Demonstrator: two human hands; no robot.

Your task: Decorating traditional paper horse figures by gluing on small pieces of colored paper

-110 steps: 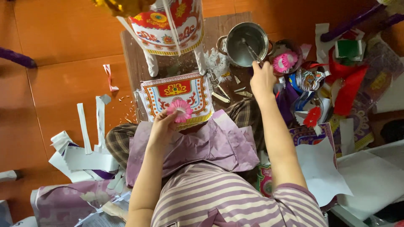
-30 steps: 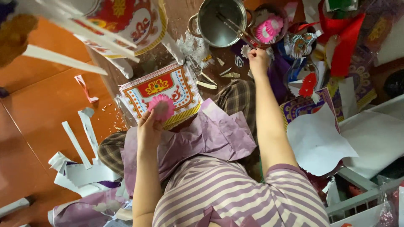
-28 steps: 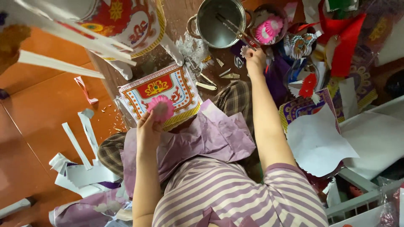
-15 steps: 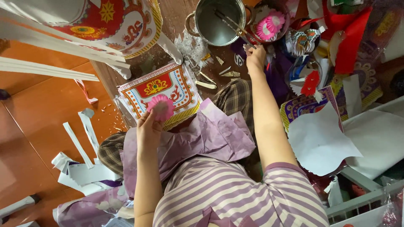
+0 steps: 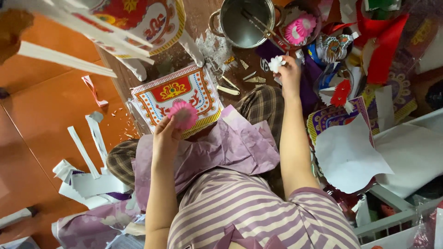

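The orange tiled floor [image 5: 41,115] fills the left of the view, strewn with white paper strips [image 5: 85,152]. A crumpled sheet of lilac tissue paper [image 5: 230,147] lies across the seated person's lap. Ahead of the knees rests a flat printed paper panel, white with red, yellow and blue ornament [image 5: 173,99]. Beyond it stands a round steel pot with side handles [image 5: 242,23] with thin sticks leaning inside, and just right of it a small bowl holding a pink paper rosette [image 5: 300,30].

The left hand [image 5: 166,136] holds a round pink paper rosette [image 5: 183,114] against the lower part of the panel, fingers closed on its edge. The right hand [image 5: 290,76] is stretched out near the pot, its fingers pinched together on a small white paper flower [image 5: 277,63], clear of the pot's rim.

The work appears to be decorating the panel, at the stage of gathering and placing an ornament. The next move would likely call for bringing the white flower to the pink rosette and seating it squarely without crushing its petals.
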